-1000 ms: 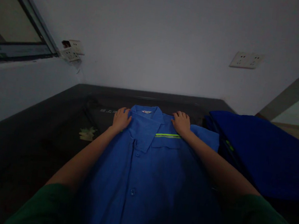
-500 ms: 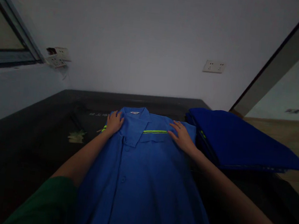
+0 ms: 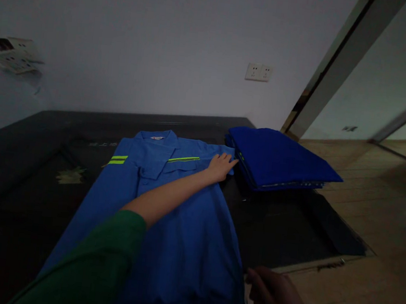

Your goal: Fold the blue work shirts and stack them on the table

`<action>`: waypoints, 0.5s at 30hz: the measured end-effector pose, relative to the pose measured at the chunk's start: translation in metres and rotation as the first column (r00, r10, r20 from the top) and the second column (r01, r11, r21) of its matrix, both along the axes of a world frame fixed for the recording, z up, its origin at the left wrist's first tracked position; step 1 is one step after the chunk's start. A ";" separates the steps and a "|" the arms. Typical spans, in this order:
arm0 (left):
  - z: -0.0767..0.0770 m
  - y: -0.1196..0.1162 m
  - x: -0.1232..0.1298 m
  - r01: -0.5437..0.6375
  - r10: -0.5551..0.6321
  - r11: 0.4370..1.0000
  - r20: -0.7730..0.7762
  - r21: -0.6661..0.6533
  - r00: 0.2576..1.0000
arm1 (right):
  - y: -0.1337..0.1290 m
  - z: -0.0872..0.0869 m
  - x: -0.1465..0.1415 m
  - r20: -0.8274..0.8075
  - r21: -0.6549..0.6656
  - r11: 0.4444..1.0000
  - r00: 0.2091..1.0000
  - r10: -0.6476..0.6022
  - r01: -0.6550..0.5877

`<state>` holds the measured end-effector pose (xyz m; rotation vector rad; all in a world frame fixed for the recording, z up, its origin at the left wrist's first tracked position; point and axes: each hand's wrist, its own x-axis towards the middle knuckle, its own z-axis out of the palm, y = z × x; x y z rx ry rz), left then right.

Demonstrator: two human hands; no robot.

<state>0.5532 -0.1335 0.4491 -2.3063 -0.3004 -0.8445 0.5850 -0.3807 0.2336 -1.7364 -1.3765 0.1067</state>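
Observation:
A blue work shirt (image 3: 180, 227) with a collar, buttons and yellow-green stripes lies face up on a dark surface. My left hand (image 3: 220, 167) reaches across it and rests flat on the shoulder at the right, fingers spread. Low at the right is my right hand (image 3: 275, 292), closed, with its fingertips pinched at the shirt's side edge. The dim light blurs the exact grip there. The shirt's lower end runs out of view, and my left arm covers part of its front.
Folded darker blue cloths (image 3: 282, 158) lie stacked just right of the shirt's shoulder. The dark tabletop (image 3: 274, 237) ends at the right above a wood-look floor (image 3: 390, 230). Behind stands a white wall with a double socket (image 3: 258, 72).
My left hand has crossed from the collar's left side to the right shoulder. My right hand has left that shoulder, come down to the shirt's side and closed. The view has turned right.

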 end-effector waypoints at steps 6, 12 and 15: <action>-0.003 0.006 0.020 0.159 -0.045 0.900 0.275 -0.406 0.960 | 0.022 -0.052 -0.030 -0.106 0.169 0.979 0.990 -0.095 0.112; 0.045 0.032 -0.010 0.461 -0.014 0.698 0.633 -0.548 0.774 | 0.014 -0.040 -0.038 -0.151 0.369 0.929 0.986 0.065 -0.005; 0.079 0.050 -0.061 0.611 0.009 0.607 0.773 -0.508 0.634 | 0.002 -0.015 -0.054 -0.063 0.415 0.905 0.989 0.136 -0.098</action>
